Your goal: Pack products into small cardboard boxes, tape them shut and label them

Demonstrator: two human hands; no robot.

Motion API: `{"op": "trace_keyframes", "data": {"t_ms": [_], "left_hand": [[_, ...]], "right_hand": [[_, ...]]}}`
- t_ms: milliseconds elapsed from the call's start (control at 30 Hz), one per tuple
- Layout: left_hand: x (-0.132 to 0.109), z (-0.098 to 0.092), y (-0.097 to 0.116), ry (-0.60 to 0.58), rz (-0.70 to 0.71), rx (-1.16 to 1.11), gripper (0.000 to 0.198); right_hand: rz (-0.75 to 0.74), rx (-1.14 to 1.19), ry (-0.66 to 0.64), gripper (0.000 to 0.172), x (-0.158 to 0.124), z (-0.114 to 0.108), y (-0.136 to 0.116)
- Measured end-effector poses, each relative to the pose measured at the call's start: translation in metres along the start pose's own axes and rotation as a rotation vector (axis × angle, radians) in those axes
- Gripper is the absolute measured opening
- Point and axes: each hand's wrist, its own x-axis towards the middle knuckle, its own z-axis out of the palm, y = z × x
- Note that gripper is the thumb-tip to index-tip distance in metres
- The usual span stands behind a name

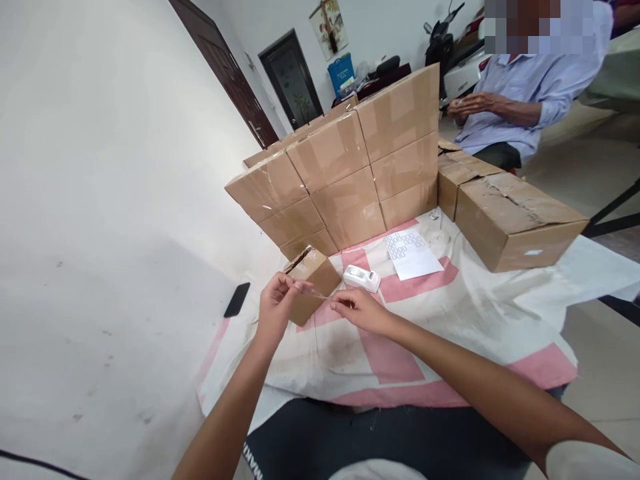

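Note:
Both of my hands are raised over the cloth-covered table, with a thin strip of clear tape (315,293) stretched between them. My left hand (277,293) pinches one end between thumb and fingers. At the other end, the fingertips of my right hand (361,309) are closed on the strip. Just behind the tape is a small cardboard box (324,275), partly hidden by my left hand; its top seam shows a dark gap. A white tape dispenser (367,280) lies on the cloth right of that box, beyond my right hand.
A wall of stacked taped cartons (345,193) stands at the back. Larger cartons (520,227) sit to the right, near a seated person (525,107). A printed sheet (417,263) lies on the cloth (395,360). At the left edge is a black phone (237,300).

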Motion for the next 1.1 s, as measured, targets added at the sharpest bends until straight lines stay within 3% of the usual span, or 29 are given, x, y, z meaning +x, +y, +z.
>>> {"op": "trace_keyframes", "data": {"t_ms": [233,433,733,900,1000,1100], "left_hand": [[0.003,-0.014,-0.005,0.131,-0.031,0.052,0.028],[0.001,-0.016,-0.01,0.21,-0.164,-0.027,0.031],[0.006,-0.023,-0.014,0.166,-0.14,-0.132,0.036],[0.002,-0.025,-0.012,0.114,-0.001,-0.072,0.031],[0.005,-0.027,-0.011,0.202,0.176,0.029,0.027],[0.018,-0.039,-0.01,0.473,0.355,-0.004,0.023]], "right_hand": [[-0.032,-0.112,0.076,0.032,-0.003,-0.001,-0.007],[-0.262,-0.496,0.195,0.028,-0.009,0.005,-0.006],[-0.02,0.0,0.113,0.036,-0.008,0.008,-0.017],[0.041,0.167,-0.031,0.035,-0.005,0.007,-0.02],[0.124,-0.123,-0.025,0.033,-0.002,0.005,-0.008],[0.265,-0.633,0.073,0.03,0.001,-0.003,0.014]]}}
